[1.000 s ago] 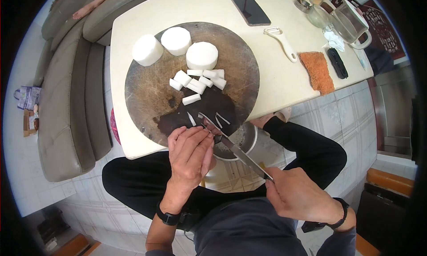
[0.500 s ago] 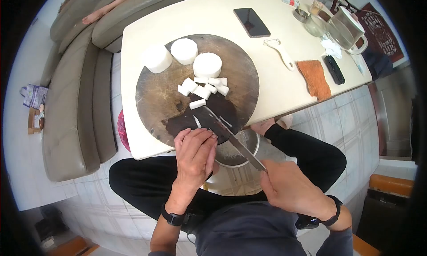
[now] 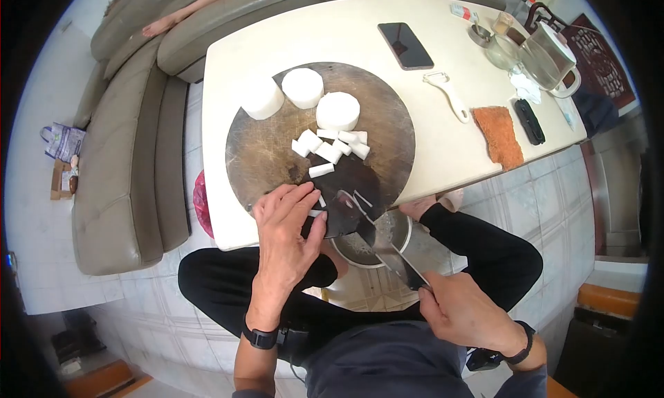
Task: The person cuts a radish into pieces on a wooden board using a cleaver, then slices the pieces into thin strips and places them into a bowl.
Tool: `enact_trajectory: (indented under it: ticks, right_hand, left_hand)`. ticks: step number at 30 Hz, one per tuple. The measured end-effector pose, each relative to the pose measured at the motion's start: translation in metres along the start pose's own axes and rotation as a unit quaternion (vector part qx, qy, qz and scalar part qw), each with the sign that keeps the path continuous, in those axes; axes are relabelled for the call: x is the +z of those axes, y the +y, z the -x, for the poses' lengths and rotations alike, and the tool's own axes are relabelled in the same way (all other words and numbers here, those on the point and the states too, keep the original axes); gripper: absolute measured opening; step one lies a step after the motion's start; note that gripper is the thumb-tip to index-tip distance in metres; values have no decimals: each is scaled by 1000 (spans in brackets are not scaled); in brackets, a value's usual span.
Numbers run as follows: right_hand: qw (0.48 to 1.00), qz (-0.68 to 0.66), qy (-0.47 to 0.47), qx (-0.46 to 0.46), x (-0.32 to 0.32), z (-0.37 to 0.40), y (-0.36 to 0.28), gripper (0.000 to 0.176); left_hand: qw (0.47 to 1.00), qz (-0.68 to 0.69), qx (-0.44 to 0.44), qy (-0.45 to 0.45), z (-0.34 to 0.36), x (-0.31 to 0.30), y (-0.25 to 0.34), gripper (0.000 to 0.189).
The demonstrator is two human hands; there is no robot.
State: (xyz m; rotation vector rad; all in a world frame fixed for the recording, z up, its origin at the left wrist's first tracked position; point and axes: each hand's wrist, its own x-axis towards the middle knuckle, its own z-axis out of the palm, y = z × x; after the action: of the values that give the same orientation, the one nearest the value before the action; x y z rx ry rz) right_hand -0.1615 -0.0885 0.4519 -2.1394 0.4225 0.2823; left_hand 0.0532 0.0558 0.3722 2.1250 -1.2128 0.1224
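A round wooden chopping board (image 3: 263, 152) lies on the table, its near part dark and wet. Three thick white cylinders, one of them (image 3: 338, 111), stand on its far side, with several cut white pieces (image 3: 328, 152) in front of them. My left hand (image 3: 287, 221) rests at the board's near edge, thumb and fingertips around a small white piece (image 3: 317, 212). A knife (image 3: 394, 259) is in my right hand (image 3: 463, 304), its blade slanting up and left over the board's near edge. Thin white slivers lie near the blade tip.
A metal bowl (image 3: 373, 249) sits below the table edge. On the table (image 3: 332, 24) are a phone (image 3: 405, 46), a peeler (image 3: 448, 95), an orange cloth (image 3: 498, 136), a black case (image 3: 529, 121) and a glass pitcher (image 3: 546, 55). Another person's leg (image 3: 197, 9) shows on the sofa.
My left hand has shifted left, and its thumb has spread from the fingers. The knife has moved down and to the right, away from that hand. The whole view has shifted slightly.
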Motion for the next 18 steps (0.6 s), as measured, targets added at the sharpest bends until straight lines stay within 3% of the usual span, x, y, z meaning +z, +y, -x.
enact_trajectory:
  ticks: [2, 6, 9, 15, 18]
  right_hand:
    - [999, -5, 9, 34, -3, 0, -2, 18]
    - [999, -10, 43, 15, -1, -5, 3, 17]
    - [998, 1, 59, 6, 1, -6, 5, 16]
    - [998, -9, 59, 9, 1, -7, 3, 15]
    - [999, -8, 33, 17, 0, -6, 4, 22]
  left_hand:
    - [1000, 2, 20, -11, -3, 0, 1, 29]
    - [998, 23, 52, -3, 1, 9, 2, 24]
    - [996, 19, 41, 71, 3, 15, 1, 19]
    - [994, -31, 107, 14, -6, 6, 1, 27]
    - [991, -40, 121, 25, -6, 10, -3, 30]
